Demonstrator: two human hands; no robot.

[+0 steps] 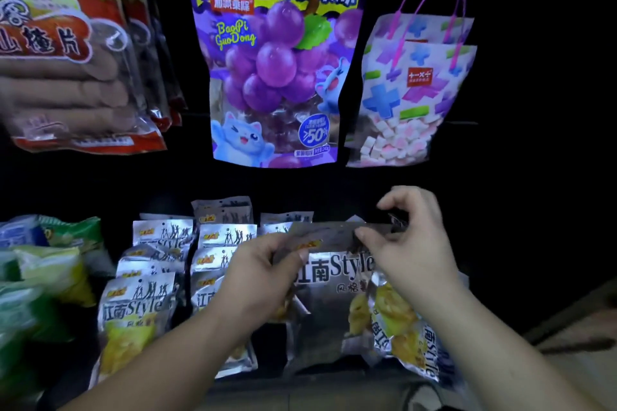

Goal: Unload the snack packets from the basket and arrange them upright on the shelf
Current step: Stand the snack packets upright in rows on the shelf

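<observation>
Snack packet (pixel 329 297), silver with yellow chips printed low on it, stands upright at the front of the shelf, held by its top edge. Left hand (pixel 263 272) pinches the top left corner between thumb and fingers; right hand (pixel 405 243) pinches the top right corner, its other fingers curled. Another packet (pixel 412 340) leans tilted just right of it. Rows of matching packets (pixel 160 264) stand to the left and behind. Farther up hang a purple grape jelly bag (pixel 275 77) and a marshmallow bag (pixel 412 100).
</observation>
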